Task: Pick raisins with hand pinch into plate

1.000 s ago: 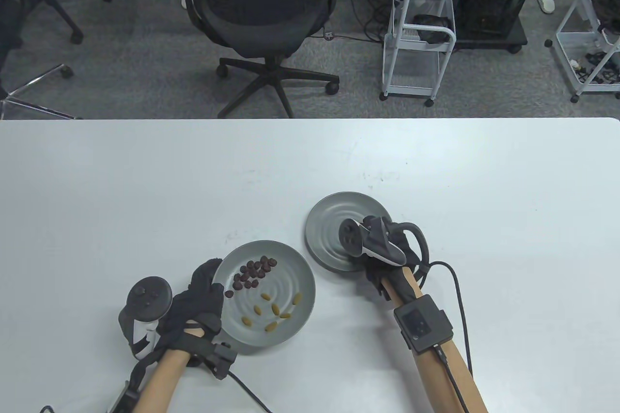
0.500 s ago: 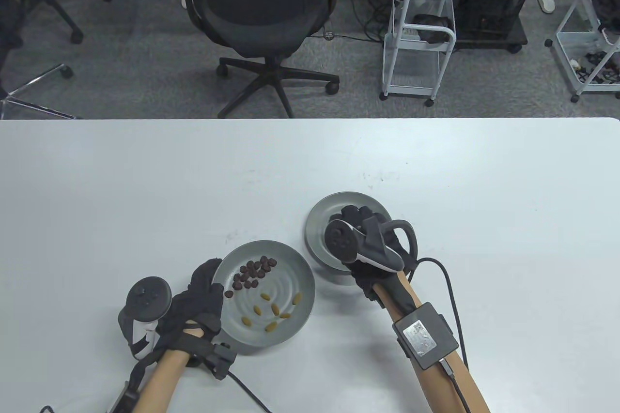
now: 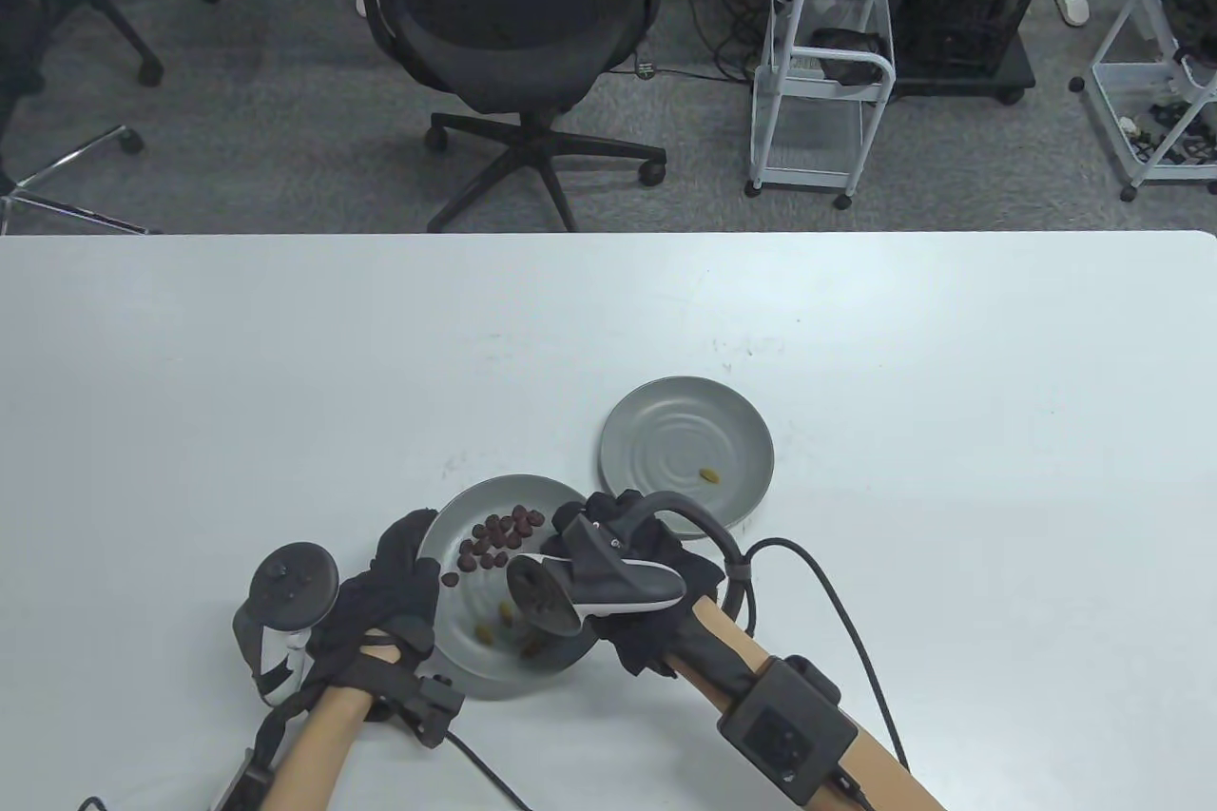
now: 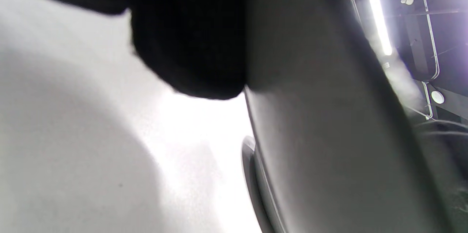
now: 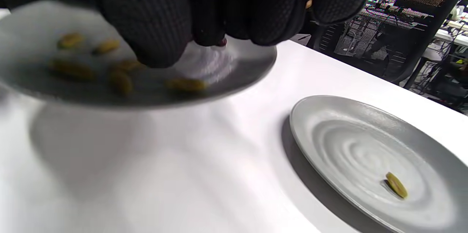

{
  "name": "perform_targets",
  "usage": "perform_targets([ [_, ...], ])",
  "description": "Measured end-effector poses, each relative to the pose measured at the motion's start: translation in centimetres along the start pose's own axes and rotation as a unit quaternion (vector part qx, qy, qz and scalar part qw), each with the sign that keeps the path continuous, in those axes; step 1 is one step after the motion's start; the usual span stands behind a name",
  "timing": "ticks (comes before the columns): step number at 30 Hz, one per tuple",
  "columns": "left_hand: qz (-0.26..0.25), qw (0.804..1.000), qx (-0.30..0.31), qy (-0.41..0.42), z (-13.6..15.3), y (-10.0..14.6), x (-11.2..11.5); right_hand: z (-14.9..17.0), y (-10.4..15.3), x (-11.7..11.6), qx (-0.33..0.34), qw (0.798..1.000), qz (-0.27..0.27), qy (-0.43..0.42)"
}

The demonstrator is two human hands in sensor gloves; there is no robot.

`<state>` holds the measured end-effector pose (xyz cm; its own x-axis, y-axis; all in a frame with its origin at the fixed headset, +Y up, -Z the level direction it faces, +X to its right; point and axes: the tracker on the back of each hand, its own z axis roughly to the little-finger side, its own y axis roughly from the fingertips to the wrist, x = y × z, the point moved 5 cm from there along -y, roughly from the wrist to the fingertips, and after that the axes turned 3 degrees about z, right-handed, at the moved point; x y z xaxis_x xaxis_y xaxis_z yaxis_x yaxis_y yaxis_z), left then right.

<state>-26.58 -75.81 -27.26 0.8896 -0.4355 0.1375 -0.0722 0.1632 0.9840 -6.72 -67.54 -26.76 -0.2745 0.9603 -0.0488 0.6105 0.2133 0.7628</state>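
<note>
A grey plate [image 3: 570, 507] near the table's front edge holds a heap of dark raisins [image 3: 499, 540] and several yellow raisins [image 5: 120, 75]. My left hand [image 3: 399, 583] grips its left rim and holds it tilted above the table; the left wrist view shows a gloved finger [image 4: 190, 42] against the plate's underside [image 4: 310, 116]. My right hand [image 3: 618, 554] hovers over this plate, fingertips [image 5: 157, 42] bunched just above the yellow raisins. I cannot tell whether they hold one. A second grey plate [image 3: 666, 412] to the right holds one yellow raisin [image 3: 709, 473], also in the right wrist view [image 5: 396, 185].
The white table [image 3: 285, 374] stretches wide behind and beside both plates. A black office chair [image 3: 513, 12] and a white cart [image 3: 822, 69] stand on the floor beyond the far edge. Glove cables [image 3: 837, 602] trail over the table's front right.
My right hand has left the right plate and moved left and toward me, over the raisin plate. One yellow raisin now lies on the right plate. The left hand has not moved.
</note>
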Motion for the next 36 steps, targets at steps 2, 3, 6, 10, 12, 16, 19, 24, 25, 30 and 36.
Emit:
perform_targets([
  [2,0.000,1.000,0.002,0.001,0.0,0.0,0.0,-0.2,-0.3,-0.5,0.000,1.000,-0.008,0.006],
  [3,0.000,1.000,0.002,0.002,0.0,0.0,0.0,-0.3,-0.4,-0.7,0.000,1.000,-0.010,0.008],
  [6,0.008,1.000,0.001,0.004,0.0,-0.1,0.0,-0.4,-0.7,-1.1,0.005,1.000,-0.009,0.006],
  [10,0.014,1.000,-0.003,0.002,0.1,-0.1,0.1,-0.6,-0.9,-1.4,0.013,1.000,0.002,0.008],
  [12,0.016,1.000,-0.003,0.000,0.1,-0.1,0.2,-0.6,-1.0,-1.4,0.016,1.000,0.009,0.008],
  [16,0.017,1.000,-0.003,0.000,0.1,-0.2,0.3,-0.5,-1.0,-1.3,0.019,1.000,0.017,0.007],
  [19,0.016,1.000,-0.004,0.002,0.2,-0.2,0.2,-0.6,-1.0,-1.2,0.020,1.000,0.021,0.009],
  [24,0.014,1.000,-0.005,0.006,0.2,-0.2,0.2,-0.6,-1.0,-1.1,0.023,0.999,0.029,0.012],
  [25,0.013,1.000,-0.006,0.006,0.2,-0.2,0.2,-0.6,-1.0,-1.1,0.024,0.999,0.030,0.011],
  [30,0.022,1.000,-0.008,0.007,0.3,-0.3,0.4,-0.5,-0.7,-0.3,0.036,0.998,0.056,-0.010],
  [36,0.023,1.000,-0.007,0.004,0.4,-0.3,0.4,2.2,0.9,2.7,0.011,0.985,0.167,-0.051],
])
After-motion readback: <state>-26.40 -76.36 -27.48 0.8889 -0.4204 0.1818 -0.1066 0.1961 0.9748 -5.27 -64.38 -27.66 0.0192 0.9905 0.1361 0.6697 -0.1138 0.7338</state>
